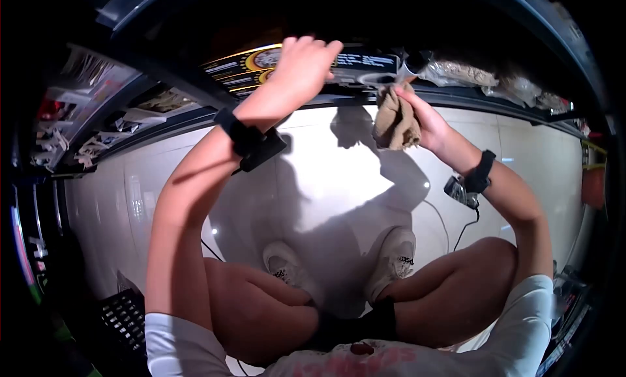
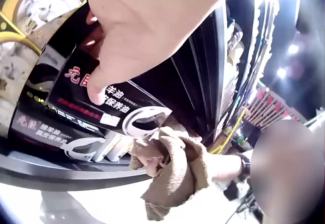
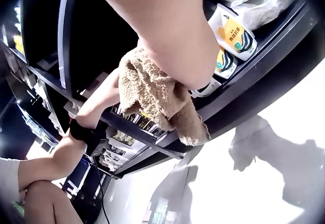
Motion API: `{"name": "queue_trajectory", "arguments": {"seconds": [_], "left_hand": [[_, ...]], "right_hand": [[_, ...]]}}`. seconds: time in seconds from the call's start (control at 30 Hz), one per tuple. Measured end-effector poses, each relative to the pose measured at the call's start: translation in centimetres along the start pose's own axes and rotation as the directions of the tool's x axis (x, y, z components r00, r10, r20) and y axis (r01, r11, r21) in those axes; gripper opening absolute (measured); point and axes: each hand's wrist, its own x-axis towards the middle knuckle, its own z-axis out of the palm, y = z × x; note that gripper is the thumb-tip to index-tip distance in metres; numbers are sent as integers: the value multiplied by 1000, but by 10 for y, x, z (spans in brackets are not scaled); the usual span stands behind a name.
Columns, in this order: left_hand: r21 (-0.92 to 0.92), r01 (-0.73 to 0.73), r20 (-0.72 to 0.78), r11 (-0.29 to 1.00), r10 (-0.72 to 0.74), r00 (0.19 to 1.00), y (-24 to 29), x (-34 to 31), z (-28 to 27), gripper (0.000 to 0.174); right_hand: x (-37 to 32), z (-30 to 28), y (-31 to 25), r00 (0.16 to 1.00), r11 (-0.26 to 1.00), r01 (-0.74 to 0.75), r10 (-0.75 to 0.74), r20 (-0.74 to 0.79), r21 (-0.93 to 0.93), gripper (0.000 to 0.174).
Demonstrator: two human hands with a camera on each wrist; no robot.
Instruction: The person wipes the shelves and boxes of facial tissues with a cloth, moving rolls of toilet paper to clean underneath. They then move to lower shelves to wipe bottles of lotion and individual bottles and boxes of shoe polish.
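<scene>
My left hand (image 1: 303, 71) is over black printed boxes (image 1: 365, 62) on the low shelf. In the left wrist view the left hand (image 2: 139, 31) has its thumb bent against the face of a black box (image 2: 76, 94), its other fingers mostly hidden behind the edge. A brown cloth (image 1: 396, 119) hangs from my right hand (image 1: 430, 124), which grips it at the shelf's front edge, right of the boxes. The right wrist view shows the cloth (image 3: 152, 89) bunched under the right hand (image 3: 185, 56), whose fingers are hidden.
White and yellow pouches (image 3: 236, 33) and clear plastic bags (image 1: 460, 74) lie on the shelf to the right. A dark shelf edge (image 3: 254, 64) runs above the pale tiled floor (image 1: 326, 162). A black basket (image 1: 122, 318) stands at lower left; a cable lies on the floor.
</scene>
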Motion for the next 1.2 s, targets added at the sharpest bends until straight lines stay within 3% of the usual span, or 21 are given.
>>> {"name": "queue_trajectory", "arguments": {"seconds": [0.03, 0.07, 0.17, 0.27, 0.33, 0.4, 0.47, 0.53, 0.57, 0.67, 0.7, 0.73, 0.8, 0.83, 0.87, 0.93, 0.97, 1.1, 1.2], "left_hand": [[57, 25, 32, 998, -27, 999, 0, 1, 1, 35], [113, 55, 62, 992, -62, 996, 2, -1, 0, 35], [191, 70, 32, 979, -78, 996, -5, -4, 1, 30], [213, 82, 48, 974, -94, 994, -5, -3, 0, 27], [232, 68, 36, 970, -78, 996, -5, -2, 4, 26], [252, 49, 28, 966, -58, 998, -5, -2, 12, 25], [290, 66, 42, 955, -82, 996, -6, 0, 19, 13], [344, 85, 98, 935, -126, 987, -5, 1, 25, 14], [401, 103, 150, 910, -176, 973, -3, 2, 26, 16], [478, 118, 39, 870, -155, 987, 4, 2, 26, 22], [477, 81, -14, 875, -84, 996, 5, 3, 25, 31], [466, 84, -29, 881, -79, 996, 10, 8, 27, 31], [229, 6, -234, 973, 49, 971, 24, 18, 24, 40], [135, 5, -224, 991, 26, 974, 31, 25, 28, 48], [29, -2, -241, 1000, 9, 971, 38, 35, 31, 44], [-113, 52, -112, 992, -65, 992, 51, 60, 34, 39], [-197, 27, -135, 980, -54, 989, 55, 70, 37, 32], [-218, 0, -135, 976, -31, 990, 69, 91, 52, 22], [-163, -84, -197, 983, 51, 979, 76, 77, 54, 32]], "right_hand": [[2, 2, 0, 999, 1000, -13, 13, -30, -13, 33], [5, 3, 0, 998, 999, -34, 36, 46, -35, 32], [7, 18, 4, 997, 991, 25, -35, -74, -135, 42], [17, 17, 4, 1000, 989, 19, -18, 7, -144, 48], [18, 17, 5, 1000, 984, 17, -21, -19, -177, 52], [16, 17, 7, 1000, 979, 8, -5, 16, -202, 53], [16, 14, 12, 1000, 982, -12, 16, 20, -186, 46], [15, 10, 16, 999, 984, -48, 45, -19, -170, 32], [14, 7, 18, 999, 982, -52, 52, -3, -183, 35], [5, -4, 18, 996, 957, -32, 7, -88, -288, 40], [2, -10, 16, 994, 958, -40, 9, -109, -284, 40], [-2, -15, 14, 989, 959, -77, 39, -143, -273, 35], [-3, -28, 14, 975, 953, -141, 86, -206, -269, 30], [-5, -35, 15, 971, 948, -158, 99, -217, -275, 28], [-6, -39, 18, 978, 947, -155, 106, -181, -282, 28], [-11, -36, 24, 961, 933, -214, 148, -234, -290, 27], [-15, -29, 27, 953, 933, -220, 144, -268, -284, 30], [-40, -11, 27, 954, 878, -247, 147, -260, -410, 39], [-60, -7, 24, 963, 833, -226, 114, -244, -505, 42]]}}
